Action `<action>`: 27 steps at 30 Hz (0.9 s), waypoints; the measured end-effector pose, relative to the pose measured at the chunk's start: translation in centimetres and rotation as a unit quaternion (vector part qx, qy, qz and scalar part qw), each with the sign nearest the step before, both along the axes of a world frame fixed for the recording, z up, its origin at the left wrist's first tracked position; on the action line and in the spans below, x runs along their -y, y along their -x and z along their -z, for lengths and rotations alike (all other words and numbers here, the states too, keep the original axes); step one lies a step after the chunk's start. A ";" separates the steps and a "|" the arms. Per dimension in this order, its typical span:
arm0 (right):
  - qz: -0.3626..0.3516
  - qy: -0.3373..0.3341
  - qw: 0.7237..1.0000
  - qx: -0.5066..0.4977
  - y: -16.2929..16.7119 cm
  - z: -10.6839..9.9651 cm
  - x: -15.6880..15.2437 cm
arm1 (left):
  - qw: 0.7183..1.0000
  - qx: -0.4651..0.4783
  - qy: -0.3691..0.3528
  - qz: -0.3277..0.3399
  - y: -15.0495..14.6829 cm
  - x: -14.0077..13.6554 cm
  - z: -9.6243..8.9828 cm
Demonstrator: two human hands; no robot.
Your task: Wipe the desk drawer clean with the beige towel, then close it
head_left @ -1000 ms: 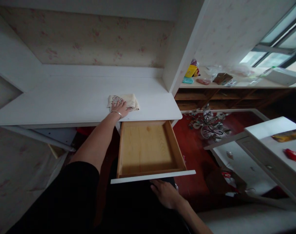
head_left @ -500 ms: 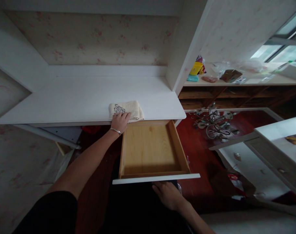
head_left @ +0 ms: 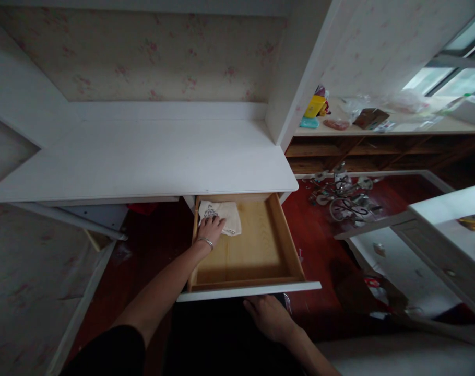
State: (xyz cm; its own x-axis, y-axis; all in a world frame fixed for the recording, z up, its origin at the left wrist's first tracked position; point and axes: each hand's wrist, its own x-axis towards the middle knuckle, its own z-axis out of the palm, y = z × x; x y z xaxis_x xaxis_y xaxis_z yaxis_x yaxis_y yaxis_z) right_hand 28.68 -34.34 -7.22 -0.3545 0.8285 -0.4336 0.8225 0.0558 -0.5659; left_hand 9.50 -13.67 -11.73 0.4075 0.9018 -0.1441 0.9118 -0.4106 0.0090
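My left hand (head_left: 211,228) rests fingers-flat on the cloth (head_left: 221,216), pressing rather than gripping. The cloth lies in the drawer's (head_left: 257,250) rear-left corner, long axis left to right, with a grey printed pattern at its left end; no writing legible. My right hand (head_left: 269,316) sits under the drawer front (head_left: 248,291); its grip is not visible.

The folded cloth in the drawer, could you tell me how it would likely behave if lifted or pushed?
The cloth looks soft, so it would probably sag and unfold. Thin and small under the left hand, it is likely light. On the drawer floor's smooth wood, it may slide or bunch.
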 end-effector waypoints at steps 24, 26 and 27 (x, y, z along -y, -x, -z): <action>0.000 0.003 1.000 -0.013 -0.2 0.7 -0.5 | 0.991 0.044 0.116 0.048 -11.5 -2.2 1.9; 0.002 0.007 1.000 -0.014 -0.2 0.6 -0.5 | 0.989 0.051 0.123 0.071 -12.9 -1.2 1.7; 0.002 0.008 1.000 -0.015 -0.2 0.5 -0.5 | 0.987 0.053 0.127 0.080 -13.4 -0.6 1.5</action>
State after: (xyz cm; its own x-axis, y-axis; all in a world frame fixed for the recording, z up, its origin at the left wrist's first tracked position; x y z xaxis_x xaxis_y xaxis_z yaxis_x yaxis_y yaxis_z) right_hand 28.86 -33.81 -7.74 -0.3644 0.8230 -0.4357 0.8055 0.0439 -0.5909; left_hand 22.94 -13.05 -13.25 0.5671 0.7644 -0.3066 0.8236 -0.5219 0.2222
